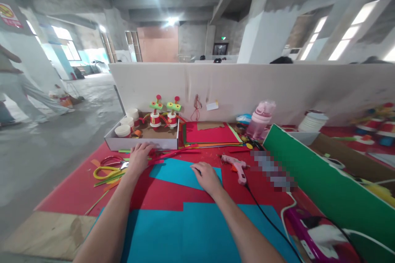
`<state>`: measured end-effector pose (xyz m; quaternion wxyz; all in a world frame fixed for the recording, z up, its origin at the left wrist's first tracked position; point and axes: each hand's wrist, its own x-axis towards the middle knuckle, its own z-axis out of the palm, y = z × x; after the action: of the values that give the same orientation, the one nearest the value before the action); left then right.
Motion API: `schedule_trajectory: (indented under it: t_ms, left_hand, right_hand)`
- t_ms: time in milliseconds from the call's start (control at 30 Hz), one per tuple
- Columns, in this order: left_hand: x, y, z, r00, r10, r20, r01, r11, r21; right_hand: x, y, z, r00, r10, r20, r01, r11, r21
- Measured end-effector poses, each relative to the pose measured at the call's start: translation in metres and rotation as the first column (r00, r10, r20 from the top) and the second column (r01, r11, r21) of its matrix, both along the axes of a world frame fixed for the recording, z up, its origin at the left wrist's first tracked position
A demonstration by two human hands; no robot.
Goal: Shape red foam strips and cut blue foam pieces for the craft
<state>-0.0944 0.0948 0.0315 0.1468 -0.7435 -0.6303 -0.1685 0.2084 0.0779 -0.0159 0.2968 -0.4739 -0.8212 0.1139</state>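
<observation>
My left hand (140, 159) is closed at the near edge of the white tray, its fingers round the end of some red paper strips (175, 152). My right hand (207, 177) rests on a blue paper sheet (173, 173), fingers curled together; a small dark spot shows at them, too small to name. Left of my left hand lie yellow-handled scissors (106, 172), red-handled scissors (111, 160) and thin green and orange strips (112, 179). A pink glue gun (236, 166) lies right of my right hand. Larger blue sheets (157, 230) cover the near table.
The white tray (142, 144) holds paper cups (122, 131) and two red-and-white cup figures (156, 119). Behind are red sheets (210, 133) and a pink bottle (261, 120). A green panel (317, 181) and a purple power strip (305, 230) with cables stand right. A person (21, 86) is at far left.
</observation>
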Motion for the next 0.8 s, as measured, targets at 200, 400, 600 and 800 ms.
schedule_trajectory:
  t_ms: [200,400,600,800]
  left_hand:
    - [0.033,-0.007,-0.004,0.873,-0.408,0.265,0.430,0.903,-0.025]
    - [0.067,-0.024,-0.011,0.767,-0.579,0.276,0.642,0.702,-0.309]
    - [0.063,-0.022,-0.014,0.824,-0.542,0.164,0.563,0.749,-0.349]
    - [0.067,-0.023,-0.011,0.841,-0.530,0.105,0.530,0.771,-0.353]
  right_hand:
    - [0.004,0.003,-0.003,0.999,0.005,-0.039,-0.005,1.000,-0.011]
    - [0.005,0.004,-0.003,0.999,-0.002,-0.032,0.001,1.000,-0.015]
    - [0.013,0.007,0.000,0.998,-0.015,-0.055,0.015,1.000,0.008]
    - [0.025,0.012,0.004,0.987,-0.101,-0.129,0.114,0.989,0.095]
